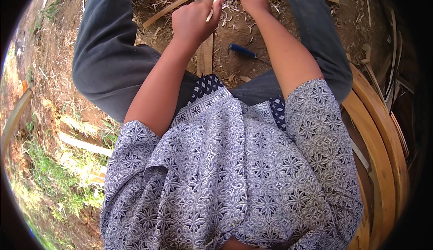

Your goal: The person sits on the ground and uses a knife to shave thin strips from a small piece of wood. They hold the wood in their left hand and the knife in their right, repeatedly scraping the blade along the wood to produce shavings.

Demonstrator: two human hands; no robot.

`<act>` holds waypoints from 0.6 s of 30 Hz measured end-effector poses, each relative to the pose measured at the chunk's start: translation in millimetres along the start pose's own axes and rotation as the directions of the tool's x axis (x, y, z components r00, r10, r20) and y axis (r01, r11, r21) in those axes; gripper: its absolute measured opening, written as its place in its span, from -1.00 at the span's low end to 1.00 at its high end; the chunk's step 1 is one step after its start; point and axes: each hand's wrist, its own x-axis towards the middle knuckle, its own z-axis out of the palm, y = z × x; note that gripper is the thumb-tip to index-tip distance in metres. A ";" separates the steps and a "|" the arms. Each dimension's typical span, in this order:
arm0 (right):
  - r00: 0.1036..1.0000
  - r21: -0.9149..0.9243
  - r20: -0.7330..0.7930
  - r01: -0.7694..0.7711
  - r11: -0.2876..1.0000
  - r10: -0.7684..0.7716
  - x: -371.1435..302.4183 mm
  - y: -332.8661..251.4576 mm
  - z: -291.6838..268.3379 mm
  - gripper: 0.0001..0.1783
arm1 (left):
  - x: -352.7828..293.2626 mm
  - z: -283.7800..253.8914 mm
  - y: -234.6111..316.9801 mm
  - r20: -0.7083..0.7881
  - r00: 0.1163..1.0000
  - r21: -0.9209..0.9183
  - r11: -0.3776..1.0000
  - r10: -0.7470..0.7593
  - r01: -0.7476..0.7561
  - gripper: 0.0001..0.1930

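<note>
My left hand [194,20] is curled around a slim pale wooden stick [217,2], a blue-handled tool [242,50] lies nearer me on brown earth [233,32], and whether my right hand [254,3] pinches anything I cannot tell.

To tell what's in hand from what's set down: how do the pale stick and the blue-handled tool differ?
Colour: the pale stick is cream-white; the blue-handled tool has a blue handle.
Place: the pale stick is in the left hand; the blue-handled tool lies on the ground.
Slant: the pale stick's upper end leans right; the blue-handled tool's leans left.
Both are slender.
</note>
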 end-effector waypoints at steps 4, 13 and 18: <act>0.999 0.118 -0.004 0.045 0.992 -0.045 -9.3 3.6 -2.6 -0.43 | 4.8 1.2 -0.6 -0.166 0.986 -0.171 0.984 0.015 -0.044 -0.66; 0.974 0.296 0.024 0.208 0.932 -0.225 -37.2 -14.9 -1.2 -0.37 | 6.6 4.7 -15.7 0.019 0.996 -0.535 0.843 0.086 -0.062 -0.73; 0.970 0.254 0.044 0.222 0.942 -0.240 -28.9 -20.6 -3.1 -0.34 | 0.0 -11.9 -6.5 0.151 0.953 -0.431 0.885 0.261 -0.174 -0.84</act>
